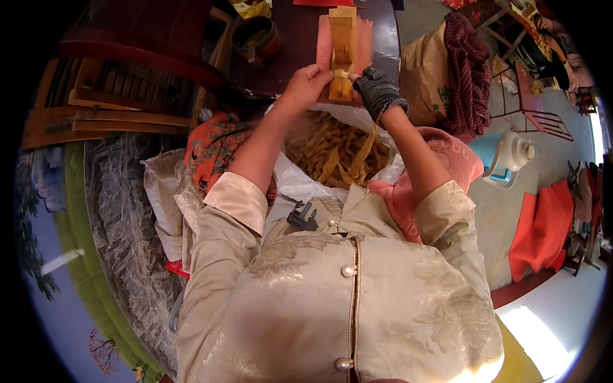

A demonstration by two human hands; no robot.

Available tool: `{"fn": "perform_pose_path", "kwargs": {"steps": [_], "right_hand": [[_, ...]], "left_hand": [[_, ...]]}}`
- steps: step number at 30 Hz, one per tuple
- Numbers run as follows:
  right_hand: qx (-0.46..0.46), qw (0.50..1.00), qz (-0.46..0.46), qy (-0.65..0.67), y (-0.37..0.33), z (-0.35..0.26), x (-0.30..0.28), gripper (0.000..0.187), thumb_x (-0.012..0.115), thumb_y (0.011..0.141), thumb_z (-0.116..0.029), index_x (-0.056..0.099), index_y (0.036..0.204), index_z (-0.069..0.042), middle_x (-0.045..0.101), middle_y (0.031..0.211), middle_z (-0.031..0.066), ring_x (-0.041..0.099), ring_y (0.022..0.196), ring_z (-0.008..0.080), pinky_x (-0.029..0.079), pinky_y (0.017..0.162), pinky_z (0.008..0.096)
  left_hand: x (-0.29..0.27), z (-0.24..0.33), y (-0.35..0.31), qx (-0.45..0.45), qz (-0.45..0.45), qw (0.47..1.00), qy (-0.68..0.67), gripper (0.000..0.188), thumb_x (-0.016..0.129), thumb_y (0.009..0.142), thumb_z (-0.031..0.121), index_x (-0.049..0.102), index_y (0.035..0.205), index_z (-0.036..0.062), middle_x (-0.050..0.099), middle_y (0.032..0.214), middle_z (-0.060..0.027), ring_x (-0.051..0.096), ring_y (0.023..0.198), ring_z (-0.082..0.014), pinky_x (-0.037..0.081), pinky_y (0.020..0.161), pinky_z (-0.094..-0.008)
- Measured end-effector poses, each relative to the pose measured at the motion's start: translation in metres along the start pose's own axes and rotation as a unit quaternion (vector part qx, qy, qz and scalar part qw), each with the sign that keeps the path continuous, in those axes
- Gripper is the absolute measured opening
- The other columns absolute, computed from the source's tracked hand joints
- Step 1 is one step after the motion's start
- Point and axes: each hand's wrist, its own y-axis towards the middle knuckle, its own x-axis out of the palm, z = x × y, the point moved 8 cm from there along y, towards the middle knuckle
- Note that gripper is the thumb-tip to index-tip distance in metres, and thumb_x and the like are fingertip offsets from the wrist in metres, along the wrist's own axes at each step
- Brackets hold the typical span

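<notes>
A long yellow wooden block with a slot or blade-like line down its middle lies at the table's near edge, on a pink cloth. Across its near part runs a short pale yellow strip. Pinched at the strip's left end is my bare left hand. My right hand, in a dark grey knitted glove, closes on the strip's right end. Just below the block, a white sack in my lap holds many curled yellow-brown strips; their exact kind is unclear.
A dark bowl stands left on the dark red table. Wooden slatted furniture is further left. To the right are a brown paper sack, a maroon cloth, and a blue-and-white jug on the floor. A pink towel lies beside my right forearm.
</notes>
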Motion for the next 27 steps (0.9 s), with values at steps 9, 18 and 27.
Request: {"fn": "perform_pose_path", "kwargs": {"steps": [9, 18, 27], "right_hand": [[0.06, 0.996, -0.067, -0.024, -0.03, 0.034, -0.006, 0.033, 0.053, 0.08, -0.031, 0.056, 0.087, 0.002, 0.059, 0.083, 0.0224, 0.055, 0.081, 0.038, 0.044, 0.073, 0.0383], [0.141, 0.792, -0.064, 0.591, -0.091, -0.077, -0.062, 0.026, 0.06, 0.081, -0.029, 0.048, 0.074, -0.006, 0.042, 0.052, 0.0022, 0.037, 0.04, 0.0106, 0.03, 0.037, 0.0241], [-0.104, 0.721, 0.016, 0.685, -0.156, -0.177, -0.232, 0.027, 0.044, 0.091, -0.035, 0.048, 0.082, -0.01, 0.036, 0.05, -0.0044, 0.031, 0.037, 0.0071, 0.028, 0.04, 0.0217]], "left_hand": [[0.022, 0.038, -0.089, 0.259, 0.115, 0.904, 0.32, 0.03, 0.062, 0.072, 0.012, 0.055, 0.1, 0.0064, 0.052, 0.099, -0.0136, 0.045, 0.096, -0.033, 0.035, 0.086, -0.0396], [0.125, -0.05, -0.125, 0.087, -0.237, 0.961, 0.116, 0.02, 0.063, 0.074, 0.01, 0.055, 0.091, 0.0016, 0.056, 0.079, -0.0043, 0.053, 0.075, -0.0156, 0.043, 0.07, -0.0291], [0.123, -0.058, -0.111, 0.061, -0.186, 0.97, 0.145, 0.018, 0.062, 0.075, 0.015, 0.06, 0.083, -0.0013, 0.058, 0.068, -0.0004, 0.052, 0.063, -0.0102, 0.042, 0.058, -0.0253]]}}
